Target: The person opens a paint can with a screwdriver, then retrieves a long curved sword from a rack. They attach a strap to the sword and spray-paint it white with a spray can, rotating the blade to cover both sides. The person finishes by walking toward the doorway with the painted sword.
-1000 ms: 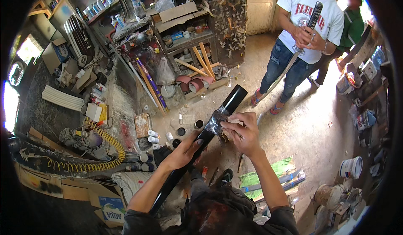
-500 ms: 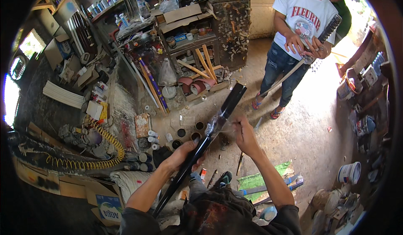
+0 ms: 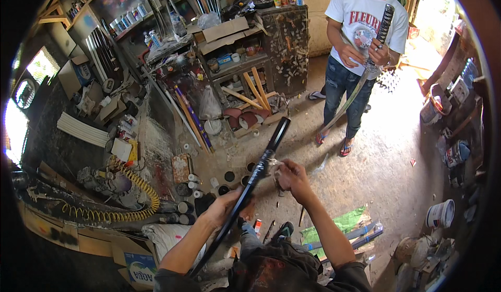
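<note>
My left hand is wrapped round a long, glossy black scabbard, which slants from beside my left forearm up to the middle of the view. White markings run along its upper part. Just right of the scabbard, my right hand pinches a crumpled strip of clear plastic film. Part of the film seems to touch the scabbard's side, though I cannot tell whether it sticks there. Opposite me stands a person in a white shirt, holding a curved sword with a dark wrapped handle, hilt up and blade down.
Several small paint cups stand on the floor beyond my feet. To the left lies a coiled yellow air hose. A cluttered wooden cabinet stands at the back. Green sheeting and a white bucket are on the right-hand floor.
The film that was bunched round the scabbard has come away toward my right hand, baring white markings. The scabbard's upper end has dipped slightly. The other person's sword has turned more upright.
</note>
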`<action>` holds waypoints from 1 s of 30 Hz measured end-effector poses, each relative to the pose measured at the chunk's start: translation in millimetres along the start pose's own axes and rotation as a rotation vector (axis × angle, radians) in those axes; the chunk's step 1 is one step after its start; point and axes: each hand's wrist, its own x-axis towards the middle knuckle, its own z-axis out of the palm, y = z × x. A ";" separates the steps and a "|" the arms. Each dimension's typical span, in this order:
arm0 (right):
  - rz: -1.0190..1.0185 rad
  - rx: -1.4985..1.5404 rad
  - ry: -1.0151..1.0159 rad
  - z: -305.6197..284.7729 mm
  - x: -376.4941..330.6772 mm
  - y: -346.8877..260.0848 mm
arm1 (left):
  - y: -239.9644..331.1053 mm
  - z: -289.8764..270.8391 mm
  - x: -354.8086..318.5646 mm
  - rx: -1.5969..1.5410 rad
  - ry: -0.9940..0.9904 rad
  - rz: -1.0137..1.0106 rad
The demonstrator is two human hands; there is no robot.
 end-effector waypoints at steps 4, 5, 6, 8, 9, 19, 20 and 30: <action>0.115 0.621 0.157 9.6 4.2 13.5 | -7.8 -9.5 4.2 0.288 0.031 0.052; 0.040 0.767 0.140 13.6 4.5 18.0 | -9.5 -9.7 6.6 0.302 0.085 0.036; 0.086 0.848 0.229 17.4 4.7 23.1 | -10.8 -9.6 8.7 0.317 0.137 0.009; 0.154 1.048 0.316 24.6 6.5 32.2 | -11.9 -8.1 14.5 0.456 0.308 -0.001; 0.177 1.078 0.384 28.9 10.1 36.3 | -11.9 -7.5 17.3 0.482 0.357 -0.038; -0.285 0.068 0.483 37.9 23.8 23.0 | -24.0 -7.3 3.1 -0.002 -0.104 -0.124; -0.303 0.057 0.381 34.1 19.9 22.4 | -21.5 -7.7 1.5 0.100 0.014 -0.098; -0.196 -0.446 0.729 -17.9 41.1 63.9 | -6.3 7.9 -8.1 0.443 -0.104 -0.078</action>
